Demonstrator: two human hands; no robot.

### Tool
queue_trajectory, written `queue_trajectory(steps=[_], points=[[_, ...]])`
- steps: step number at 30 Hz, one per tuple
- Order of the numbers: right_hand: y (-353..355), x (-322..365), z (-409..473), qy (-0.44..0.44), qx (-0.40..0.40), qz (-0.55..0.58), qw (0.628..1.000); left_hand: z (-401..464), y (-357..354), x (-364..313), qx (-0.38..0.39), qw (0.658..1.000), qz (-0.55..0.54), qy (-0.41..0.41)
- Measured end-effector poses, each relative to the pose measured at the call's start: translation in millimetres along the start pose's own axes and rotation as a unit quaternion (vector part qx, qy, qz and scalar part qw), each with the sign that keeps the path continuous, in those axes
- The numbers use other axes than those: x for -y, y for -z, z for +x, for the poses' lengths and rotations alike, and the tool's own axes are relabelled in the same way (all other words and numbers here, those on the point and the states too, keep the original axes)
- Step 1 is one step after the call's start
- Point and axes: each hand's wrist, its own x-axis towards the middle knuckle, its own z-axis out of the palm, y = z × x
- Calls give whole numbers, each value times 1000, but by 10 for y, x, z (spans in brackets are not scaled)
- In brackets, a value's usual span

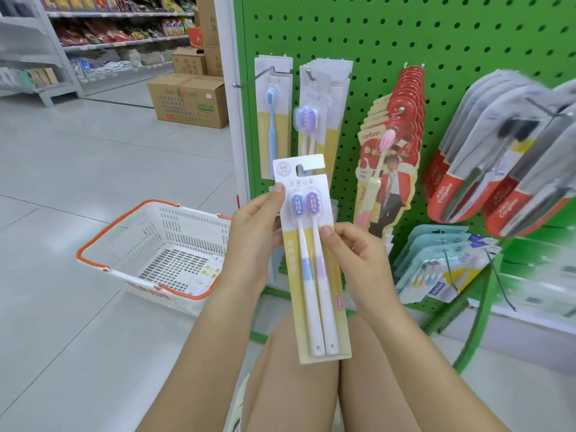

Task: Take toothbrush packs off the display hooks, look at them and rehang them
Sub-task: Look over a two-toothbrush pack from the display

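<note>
A twin toothbrush pack (314, 294), white and yellow card with a blue and a purple brush, is held upright in front of the green pegboard (389, 32). My left hand (252, 235) grips its left edge with the thumb near the top. My right hand (358, 260) pinches its right edge at mid height. Behind it, identical twin packs (321, 98) hang on a hook. A single blue-brush pack (272, 113) hangs on the hook (249, 79) to their left.
Red canban packs (402, 120) and Colgate packs (486, 157) hang to the right, with teal multi-packs (436, 260) lower down. A white basket with orange rim (162, 244) sits on the floor at left. Cardboard boxes (187, 101) stand behind it, by store shelves (118, 35).
</note>
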Motion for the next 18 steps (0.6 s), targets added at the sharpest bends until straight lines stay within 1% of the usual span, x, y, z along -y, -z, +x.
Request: queue_trajectory(steps=[7, 11, 15, 18], points=[[342, -267, -417, -76, -59, 31, 995, -332, -158, 582, 43, 996, 31, 76], [419, -412, -601, -130, -94, 71, 985, -468, -212, 791, 60, 992, 64, 88], [447, -457, -687, -170, -85, 94, 977, -514, -212, 889, 47, 992, 67, 94], [454, -461, -750, -175, -75, 84, 978, -516, -179, 903, 44, 993, 68, 87]])
